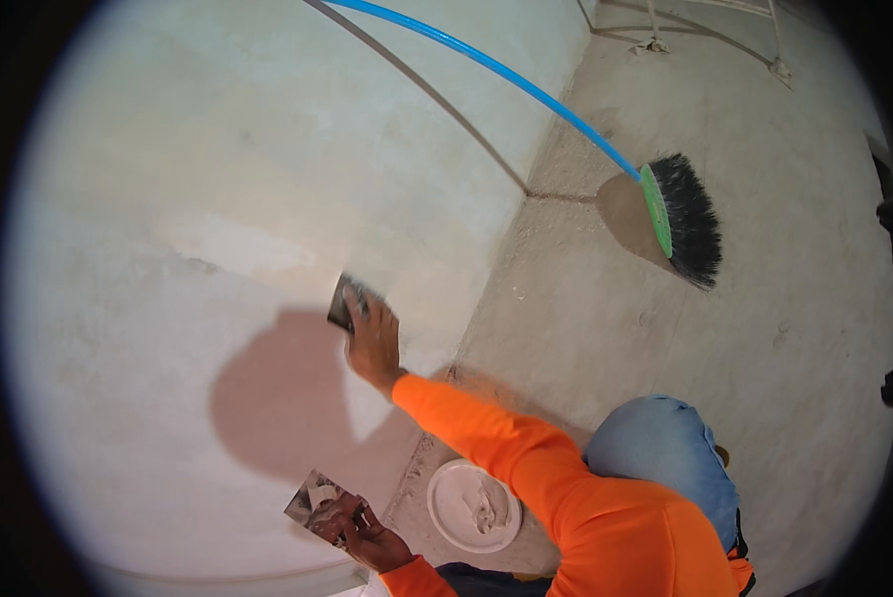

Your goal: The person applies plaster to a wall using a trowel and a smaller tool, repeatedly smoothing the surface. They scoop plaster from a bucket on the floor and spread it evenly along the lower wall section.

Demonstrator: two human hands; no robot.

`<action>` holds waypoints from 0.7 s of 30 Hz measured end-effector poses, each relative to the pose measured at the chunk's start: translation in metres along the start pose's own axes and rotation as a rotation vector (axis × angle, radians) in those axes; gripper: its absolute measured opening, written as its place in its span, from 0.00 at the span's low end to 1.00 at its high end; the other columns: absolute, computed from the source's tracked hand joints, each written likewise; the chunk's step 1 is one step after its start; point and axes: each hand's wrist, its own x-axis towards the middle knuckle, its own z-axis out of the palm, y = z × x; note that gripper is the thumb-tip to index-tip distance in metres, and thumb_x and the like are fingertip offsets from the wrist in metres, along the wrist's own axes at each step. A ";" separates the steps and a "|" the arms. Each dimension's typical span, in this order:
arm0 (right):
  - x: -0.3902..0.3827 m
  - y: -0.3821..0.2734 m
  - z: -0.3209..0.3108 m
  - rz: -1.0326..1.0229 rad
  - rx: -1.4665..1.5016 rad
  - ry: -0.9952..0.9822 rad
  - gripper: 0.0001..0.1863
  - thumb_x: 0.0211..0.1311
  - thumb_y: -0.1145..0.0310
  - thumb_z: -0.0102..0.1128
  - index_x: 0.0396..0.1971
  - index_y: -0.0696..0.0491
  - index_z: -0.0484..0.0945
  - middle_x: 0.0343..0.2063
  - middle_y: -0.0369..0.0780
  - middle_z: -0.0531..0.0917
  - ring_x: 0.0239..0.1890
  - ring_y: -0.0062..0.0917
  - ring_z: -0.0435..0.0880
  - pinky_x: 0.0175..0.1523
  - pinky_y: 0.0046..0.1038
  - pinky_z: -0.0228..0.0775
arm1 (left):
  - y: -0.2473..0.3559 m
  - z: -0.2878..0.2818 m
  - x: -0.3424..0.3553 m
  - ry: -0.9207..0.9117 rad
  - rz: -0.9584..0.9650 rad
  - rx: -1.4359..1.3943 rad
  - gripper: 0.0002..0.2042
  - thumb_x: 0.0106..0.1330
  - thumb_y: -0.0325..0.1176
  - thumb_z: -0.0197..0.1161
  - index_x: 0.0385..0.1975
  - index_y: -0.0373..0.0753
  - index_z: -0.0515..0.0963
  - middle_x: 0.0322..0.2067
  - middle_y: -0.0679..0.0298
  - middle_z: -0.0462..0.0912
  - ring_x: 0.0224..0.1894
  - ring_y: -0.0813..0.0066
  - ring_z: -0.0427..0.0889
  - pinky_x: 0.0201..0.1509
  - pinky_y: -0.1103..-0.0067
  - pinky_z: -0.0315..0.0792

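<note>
The right hand (pixel 375 343), in an orange sleeve (pixel 486 423), holds a dark flat blade (pixel 340 302) up to the pale wall (pixel 158 159). Lower down, the left hand (pixel 375 542) grips a flat metal plate (pixel 310 497). Beside a bent knee in blue jeans (pixel 655 443), a round white container (pixel 433 500) with pale paste (pixel 486 505) sits on the floor (pixel 785 318). Farther off stands a blue-handled broom (pixel 693 224) with black bristles, its handle slanting toward the upper left.

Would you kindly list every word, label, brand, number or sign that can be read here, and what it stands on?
No text can be read anywhere.
Green broom head: any marking is too small to make out.
Flat blade in the right hand: blurred, nothing legible.
</note>
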 end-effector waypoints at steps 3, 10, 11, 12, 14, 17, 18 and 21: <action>-0.003 0.000 -0.015 0.348 0.259 0.180 0.26 0.71 0.70 0.56 0.68 0.55 0.67 0.61 0.55 0.73 0.62 0.53 0.72 0.64 0.53 0.66 | 0.005 0.006 -0.004 0.053 -0.010 0.009 0.22 0.75 0.29 0.60 0.67 0.35 0.68 0.57 0.55 0.81 0.53 0.67 0.84 0.60 0.70 0.82; 0.104 0.038 -0.024 0.714 0.405 0.309 0.21 0.80 0.60 0.46 0.64 0.56 0.69 0.57 0.52 0.74 0.59 0.52 0.73 0.61 0.50 0.69 | 0.001 -0.001 0.001 0.041 -0.009 0.038 0.22 0.75 0.29 0.61 0.68 0.38 0.68 0.57 0.57 0.81 0.55 0.68 0.83 0.57 0.74 0.82; 0.106 0.025 -0.018 0.636 0.344 0.273 0.22 0.79 0.61 0.47 0.66 0.55 0.68 0.57 0.51 0.74 0.59 0.51 0.73 0.60 0.50 0.69 | 0.000 -0.004 0.001 0.013 -0.007 0.039 0.22 0.75 0.30 0.60 0.67 0.37 0.68 0.56 0.57 0.82 0.55 0.68 0.83 0.57 0.74 0.82; 0.103 0.008 -0.012 0.558 0.285 0.234 0.23 0.78 0.63 0.48 0.67 0.55 0.68 0.58 0.50 0.74 0.60 0.50 0.72 0.60 0.50 0.70 | -0.001 -0.005 0.001 -0.012 -0.003 0.042 0.22 0.75 0.30 0.60 0.67 0.37 0.69 0.56 0.57 0.82 0.55 0.68 0.83 0.57 0.74 0.82; 0.082 -0.020 -0.009 0.298 0.173 0.118 0.25 0.76 0.65 0.51 0.70 0.55 0.67 0.62 0.50 0.73 0.60 0.50 0.71 0.63 0.49 0.67 | -0.001 -0.006 0.002 -0.023 -0.011 0.033 0.21 0.75 0.30 0.61 0.66 0.37 0.70 0.55 0.57 0.82 0.55 0.69 0.83 0.56 0.75 0.82; 0.029 -0.042 -0.014 -0.105 0.178 0.121 0.31 0.67 0.74 0.58 0.70 0.54 0.66 0.63 0.49 0.72 0.62 0.50 0.71 0.64 0.49 0.65 | -0.001 -0.004 0.002 0.039 -0.028 0.003 0.20 0.75 0.30 0.61 0.65 0.37 0.70 0.55 0.57 0.82 0.53 0.69 0.83 0.55 0.74 0.82; 0.015 -0.041 -0.018 -0.232 0.199 0.121 0.31 0.65 0.75 0.58 0.70 0.55 0.66 0.63 0.50 0.71 0.62 0.50 0.71 0.64 0.50 0.64 | -0.001 -0.004 0.002 0.063 -0.024 -0.006 0.20 0.75 0.30 0.61 0.65 0.37 0.70 0.55 0.57 0.82 0.52 0.69 0.83 0.55 0.74 0.83; 0.000 -0.021 -0.026 -0.119 0.073 0.025 0.32 0.62 0.76 0.60 0.68 0.59 0.66 0.63 0.53 0.71 0.61 0.51 0.72 0.63 0.53 0.63 | 0.001 -0.001 0.002 0.096 -0.032 -0.019 0.20 0.75 0.29 0.61 0.65 0.37 0.70 0.55 0.56 0.82 0.51 0.69 0.84 0.55 0.73 0.83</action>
